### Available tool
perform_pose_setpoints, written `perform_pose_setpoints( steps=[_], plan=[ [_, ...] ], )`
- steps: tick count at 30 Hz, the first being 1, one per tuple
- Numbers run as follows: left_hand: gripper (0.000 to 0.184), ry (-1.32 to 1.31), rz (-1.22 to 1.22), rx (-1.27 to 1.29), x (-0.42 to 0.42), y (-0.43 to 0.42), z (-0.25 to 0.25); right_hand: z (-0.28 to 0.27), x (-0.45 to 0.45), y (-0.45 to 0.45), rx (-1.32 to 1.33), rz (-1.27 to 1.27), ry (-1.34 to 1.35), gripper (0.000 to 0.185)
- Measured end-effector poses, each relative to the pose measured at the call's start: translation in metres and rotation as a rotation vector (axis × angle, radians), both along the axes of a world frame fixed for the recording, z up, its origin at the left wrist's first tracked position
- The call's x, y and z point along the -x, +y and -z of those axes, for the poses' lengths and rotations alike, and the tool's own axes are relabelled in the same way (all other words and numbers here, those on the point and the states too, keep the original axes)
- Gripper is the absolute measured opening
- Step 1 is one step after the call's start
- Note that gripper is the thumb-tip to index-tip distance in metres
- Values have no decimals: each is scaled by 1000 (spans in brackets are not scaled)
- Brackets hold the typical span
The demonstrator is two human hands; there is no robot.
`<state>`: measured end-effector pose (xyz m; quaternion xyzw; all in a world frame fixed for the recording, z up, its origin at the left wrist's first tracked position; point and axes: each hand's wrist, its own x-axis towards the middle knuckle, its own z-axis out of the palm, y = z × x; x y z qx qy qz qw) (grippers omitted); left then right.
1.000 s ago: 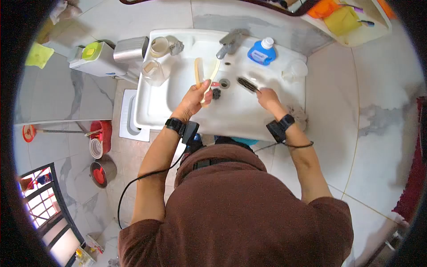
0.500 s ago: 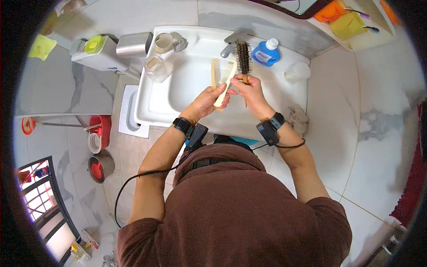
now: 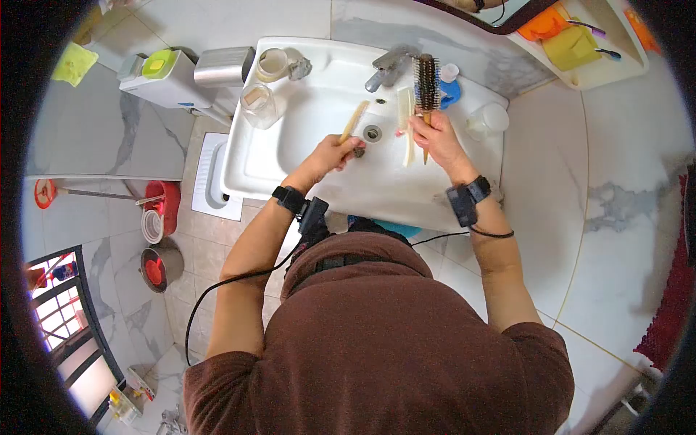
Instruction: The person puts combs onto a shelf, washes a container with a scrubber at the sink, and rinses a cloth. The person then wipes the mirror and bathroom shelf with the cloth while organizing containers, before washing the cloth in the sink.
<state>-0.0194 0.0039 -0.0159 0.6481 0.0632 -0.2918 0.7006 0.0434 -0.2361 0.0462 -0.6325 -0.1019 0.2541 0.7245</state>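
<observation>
White sink (image 3: 308,119) below, hairbrush (image 3: 427,85) lengthwise, bristle-end (image 3: 426,67) toward wall (image 3: 377,29).

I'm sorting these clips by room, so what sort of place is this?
Most likely a bathroom: there's a white washbasin with a faucet, a mirror on the wall, and what looks like a squat toilet in the floor.

You have a white ceramic washbasin (image 3: 417,196) bearing a clear plastic jar (image 3: 259,109), a round pale tub (image 3: 272,65) and a crumpled grey lump (image 3: 299,69), perhaps cloth, leftward; rightward, a white-capped blue plastic bottle (image 3: 451,93) and a translucent cup (image 3: 495,117).
</observation>
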Motion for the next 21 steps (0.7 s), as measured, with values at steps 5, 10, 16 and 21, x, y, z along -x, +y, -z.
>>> perform_pose_setpoints(
  steps=[5, 10, 16, 21],
  plan=[
    [40, 66, -59, -252, 6, 7, 6, 47, 5, -33, 1322, -57, -537, 25],
    [46, 32, -80, -189, 5, 2, 36, 55, 21, -20, 500, 146, -29, 21],
    [42, -530, 85, -500, 5, -32, 14, 40, 41, 25, 160, 218, -80, 25],
    [25, -284, 36, -140, 10, -48, 3, 36, 38, 36, 176, 298, -76, 17]
  ],
)
